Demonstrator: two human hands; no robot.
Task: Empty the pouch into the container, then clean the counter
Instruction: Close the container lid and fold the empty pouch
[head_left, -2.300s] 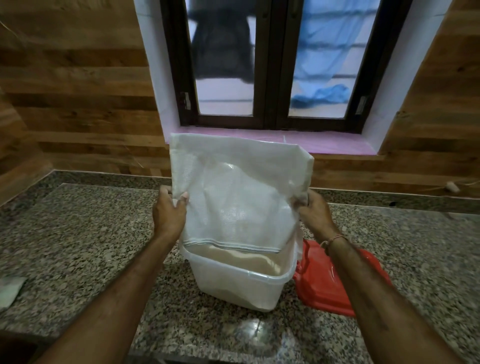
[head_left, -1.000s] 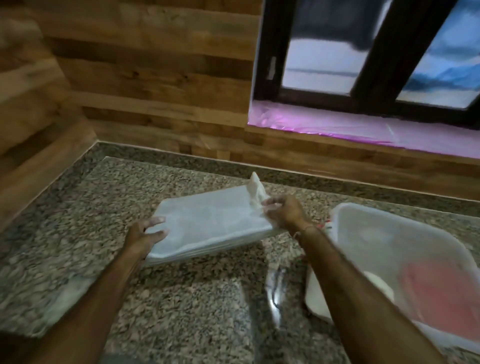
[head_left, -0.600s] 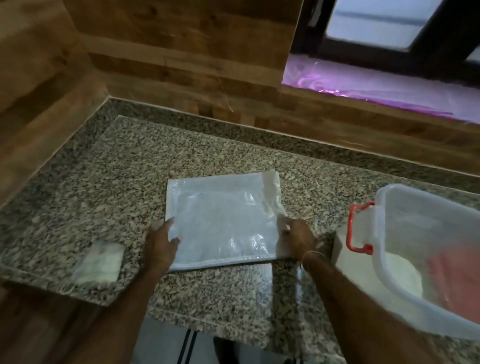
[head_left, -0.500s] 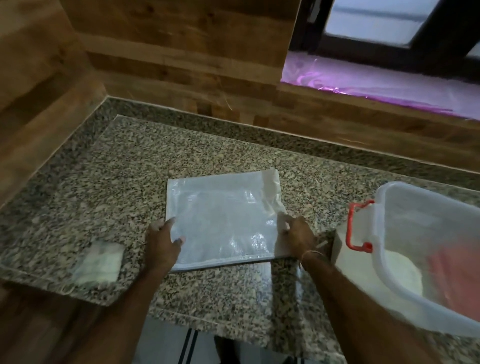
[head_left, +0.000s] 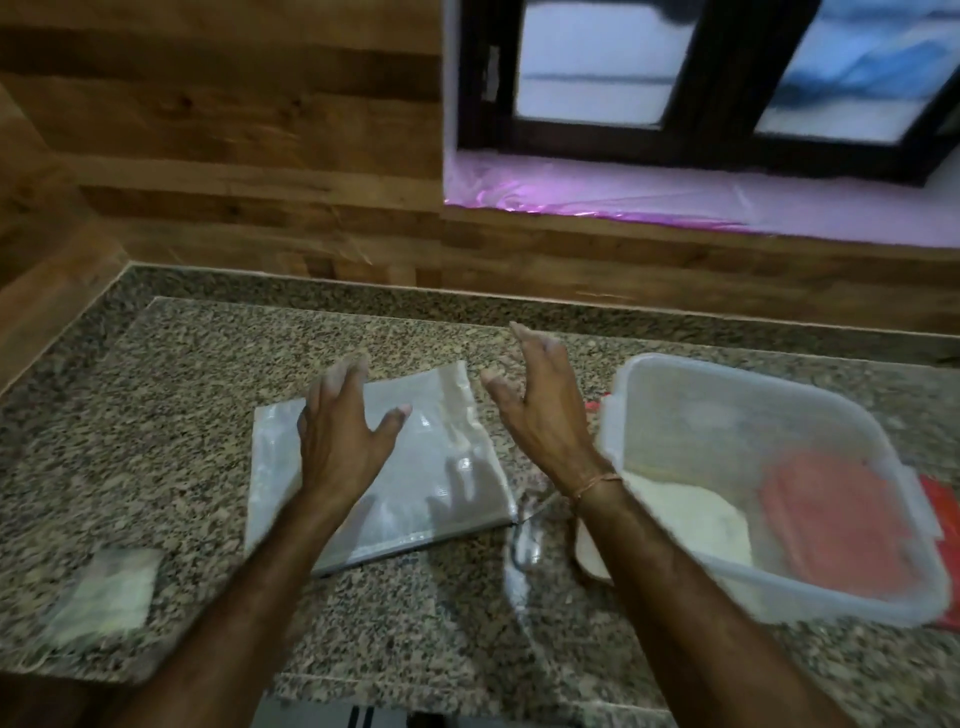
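Observation:
The white woven pouch (head_left: 431, 467) lies flat on the granite counter (head_left: 156, 415). My left hand (head_left: 343, 431) hovers over its left half with fingers spread, holding nothing. Just right of the pouch, my right hand (head_left: 540, 410) is raised on edge, fingers straight, holding nothing. The clear plastic container (head_left: 639, 410) stands at the right with pale flour (head_left: 685, 519) inside. A red shape (head_left: 831, 509) shows through its wall.
A small folded white cloth (head_left: 109, 592) lies near the counter's front left edge. A red lid edge (head_left: 943, 514) pokes out behind the container. Wood-panelled walls close the back and left. The counter's front edge runs below my forearms.
Both hands have let go of the pouch edges and lifted off it, fingers spread. The pouch stays flat on the counter. The view has shifted slightly upward.

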